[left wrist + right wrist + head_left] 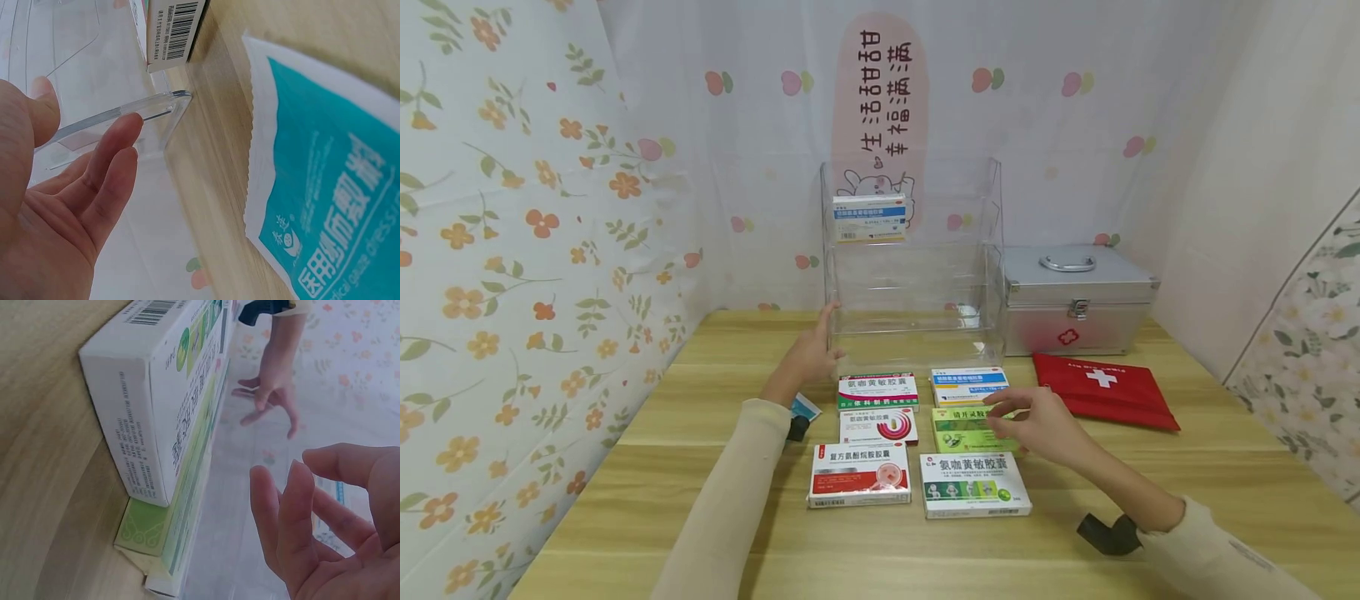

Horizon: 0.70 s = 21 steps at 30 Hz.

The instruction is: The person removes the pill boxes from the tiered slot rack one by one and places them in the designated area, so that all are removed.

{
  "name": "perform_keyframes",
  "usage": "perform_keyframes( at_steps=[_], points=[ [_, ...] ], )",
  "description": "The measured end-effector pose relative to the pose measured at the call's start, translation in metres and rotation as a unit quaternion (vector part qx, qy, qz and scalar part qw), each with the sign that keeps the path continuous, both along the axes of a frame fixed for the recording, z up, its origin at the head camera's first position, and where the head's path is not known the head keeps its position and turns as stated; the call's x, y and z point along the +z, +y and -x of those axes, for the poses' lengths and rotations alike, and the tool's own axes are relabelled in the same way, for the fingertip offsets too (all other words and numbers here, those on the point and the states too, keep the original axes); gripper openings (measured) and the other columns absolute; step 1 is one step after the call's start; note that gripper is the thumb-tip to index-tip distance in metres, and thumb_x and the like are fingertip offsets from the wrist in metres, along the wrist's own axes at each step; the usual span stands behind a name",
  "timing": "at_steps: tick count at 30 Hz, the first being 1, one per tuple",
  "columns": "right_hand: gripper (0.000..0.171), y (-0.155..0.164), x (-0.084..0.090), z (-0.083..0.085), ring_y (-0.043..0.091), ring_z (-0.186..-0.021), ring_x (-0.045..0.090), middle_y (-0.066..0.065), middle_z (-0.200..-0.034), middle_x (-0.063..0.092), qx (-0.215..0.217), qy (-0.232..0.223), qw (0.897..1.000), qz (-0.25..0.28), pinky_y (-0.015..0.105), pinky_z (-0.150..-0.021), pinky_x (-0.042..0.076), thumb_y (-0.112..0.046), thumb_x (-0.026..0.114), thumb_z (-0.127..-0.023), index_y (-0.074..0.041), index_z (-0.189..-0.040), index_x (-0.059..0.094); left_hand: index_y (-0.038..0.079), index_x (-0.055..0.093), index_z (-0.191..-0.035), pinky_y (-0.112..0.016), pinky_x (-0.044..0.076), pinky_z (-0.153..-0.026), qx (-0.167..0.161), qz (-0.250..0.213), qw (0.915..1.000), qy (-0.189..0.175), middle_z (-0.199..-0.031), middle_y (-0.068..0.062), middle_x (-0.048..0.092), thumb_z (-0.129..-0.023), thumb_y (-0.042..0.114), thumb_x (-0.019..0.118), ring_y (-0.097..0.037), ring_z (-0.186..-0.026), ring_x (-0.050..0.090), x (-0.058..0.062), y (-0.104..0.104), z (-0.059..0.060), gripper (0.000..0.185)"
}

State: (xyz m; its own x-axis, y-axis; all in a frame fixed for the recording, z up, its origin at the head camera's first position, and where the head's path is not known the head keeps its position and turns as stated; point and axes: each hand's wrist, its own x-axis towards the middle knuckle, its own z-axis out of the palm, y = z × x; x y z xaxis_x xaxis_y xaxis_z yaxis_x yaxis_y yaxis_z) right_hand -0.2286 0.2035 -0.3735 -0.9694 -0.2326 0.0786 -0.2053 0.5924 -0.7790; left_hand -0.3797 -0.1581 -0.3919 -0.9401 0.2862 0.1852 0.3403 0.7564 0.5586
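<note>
My left hand point(808, 354) is at the left side of a clear tiered rack point(913, 346). In the left wrist view its fairly straight fingers and thumb lie on either side of the panel's edge; firm contact cannot be made out. My right hand point(1037, 423) hovers over a green medicine box point(962, 432), fingers loosely bent, nothing between them. Around it lie a blue-and-white box point(967, 385) and a white-and-green box point(976, 486). To the left are a green-banded box point(877, 392), a box with pink rings point(877, 427) and a red-and-white box point(859, 475).
A blue-and-white medicine box point(870, 219) stands in the rack's upper tier. Right of the rack are a silver first-aid case point(1075, 304) and a red pouch point(1105, 392) with a white cross. A teal gauze packet point(337, 181) lies beside my left wrist.
</note>
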Motion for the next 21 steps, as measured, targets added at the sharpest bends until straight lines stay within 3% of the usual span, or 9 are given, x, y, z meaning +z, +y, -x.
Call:
perform_keyframes(
  at_steps=[8, 21],
  points=[
    [0.034, -0.007, -0.001, 0.014, 0.027, -0.080, 0.071, 0.016, -0.104, 0.072, 0.007, 0.029, 0.999, 0.018, 0.038, -0.053, 0.056, -0.010, 0.074, -0.087, 0.001, -0.119, 0.068, 0.028, 0.007, -0.154, -0.029, 0.036, -0.047, 0.005, 0.003, 1.0000, -0.001, -0.059, -0.003, 0.041, -0.094, 0.013, 0.068, -0.016, -0.048, 0.038, 0.001, 0.000, 0.000, 0.087],
    [0.033, -0.022, 0.004, 0.043, 0.038, -0.088, 0.070, 0.021, -0.110, 0.069, -0.022, 0.085, 0.995, 0.052, 0.042, -0.057, 0.058, -0.008, 0.072, -0.090, 0.000, -0.122, 0.066, 0.028, 0.007, -0.154, -0.029, 0.035, -0.046, 0.000, 0.001, 1.0000, 0.002, -0.059, -0.003, 0.040, -0.093, 0.013, 0.069, -0.015, -0.047, 0.036, -0.001, -0.001, 0.002, 0.088]
  ],
)
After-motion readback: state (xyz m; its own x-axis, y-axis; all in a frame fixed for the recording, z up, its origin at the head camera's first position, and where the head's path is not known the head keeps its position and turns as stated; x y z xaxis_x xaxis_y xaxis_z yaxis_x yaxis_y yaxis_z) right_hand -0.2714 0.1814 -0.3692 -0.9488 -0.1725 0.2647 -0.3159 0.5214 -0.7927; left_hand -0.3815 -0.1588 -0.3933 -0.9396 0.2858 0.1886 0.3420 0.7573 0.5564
